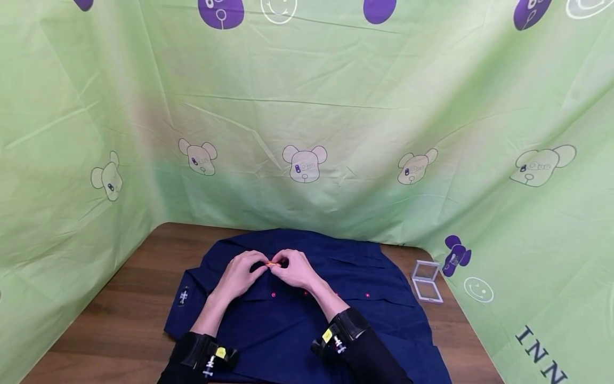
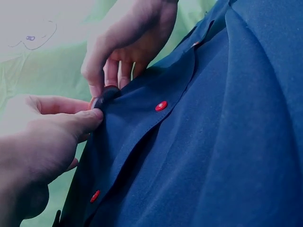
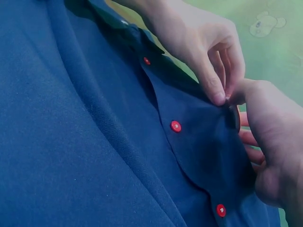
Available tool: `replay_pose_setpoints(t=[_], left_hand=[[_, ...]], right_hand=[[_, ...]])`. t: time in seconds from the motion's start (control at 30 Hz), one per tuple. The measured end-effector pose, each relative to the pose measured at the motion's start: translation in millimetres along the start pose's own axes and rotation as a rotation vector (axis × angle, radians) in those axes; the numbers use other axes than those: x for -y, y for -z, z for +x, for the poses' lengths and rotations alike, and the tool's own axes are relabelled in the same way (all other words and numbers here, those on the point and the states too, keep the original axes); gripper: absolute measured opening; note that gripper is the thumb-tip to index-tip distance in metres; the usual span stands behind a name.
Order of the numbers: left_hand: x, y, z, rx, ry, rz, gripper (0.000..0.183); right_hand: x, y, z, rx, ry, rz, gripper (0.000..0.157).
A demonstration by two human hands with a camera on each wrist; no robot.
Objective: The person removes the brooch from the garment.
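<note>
A navy shirt (image 1: pixel 278 336) with a row of red buttons (image 1: pixel 273 294) lies spread on the table. Near its far side my left hand (image 1: pixel 244 274) and right hand (image 1: pixel 293 269) meet fingertip to fingertip, each pinching a raised edge of the cloth. A small orange-and-yellow bit (image 1: pixel 272 264) shows between the fingertips; what it is, I cannot tell. In the left wrist view the pinched cloth (image 2: pixel 111 92) bunches into a dark fold with a reddish rim, beside a red button (image 2: pixel 161 106). The right wrist view has thumb and forefinger partly hiding that edge.
The wooden table (image 1: pixel 105 314) shows around the shirt. On the right stands an open, pale hinged frame (image 1: pixel 428 291). Green printed cloth (image 1: pixel 307 117) hangs behind the table and along both sides. A small silvery item (image 1: pixel 184 296) lies on the shirt's left part.
</note>
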State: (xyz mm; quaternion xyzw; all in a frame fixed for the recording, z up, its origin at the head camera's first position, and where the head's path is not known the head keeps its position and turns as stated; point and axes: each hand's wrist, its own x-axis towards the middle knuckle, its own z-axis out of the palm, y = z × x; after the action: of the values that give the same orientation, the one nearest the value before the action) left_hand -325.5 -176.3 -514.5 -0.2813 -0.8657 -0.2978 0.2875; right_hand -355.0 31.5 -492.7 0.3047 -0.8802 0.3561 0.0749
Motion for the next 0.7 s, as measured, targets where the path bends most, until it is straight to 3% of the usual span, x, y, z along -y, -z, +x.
replay_pose_setpoints(t=[0.3,0.53,0.7], left_hand=[[-2.2,0.2,-1.1,-0.013,0.011,-0.004,0.008],[-2.5,0.2,-1.9,-0.001,0.043,0.006,0.005],[-3.8,0.6,-2.1,-0.004,0.056,0.01,0.006]], right_hand=[[-1.3,-2.4,-1.0,0.044,-0.086,-0.007,0.017],[-1.1,0.5,-0.4,0.05,-0.075,-0.016,0.019],[-2.7,8.0,0.4,0.01,-0.058,0.014,0.019]])
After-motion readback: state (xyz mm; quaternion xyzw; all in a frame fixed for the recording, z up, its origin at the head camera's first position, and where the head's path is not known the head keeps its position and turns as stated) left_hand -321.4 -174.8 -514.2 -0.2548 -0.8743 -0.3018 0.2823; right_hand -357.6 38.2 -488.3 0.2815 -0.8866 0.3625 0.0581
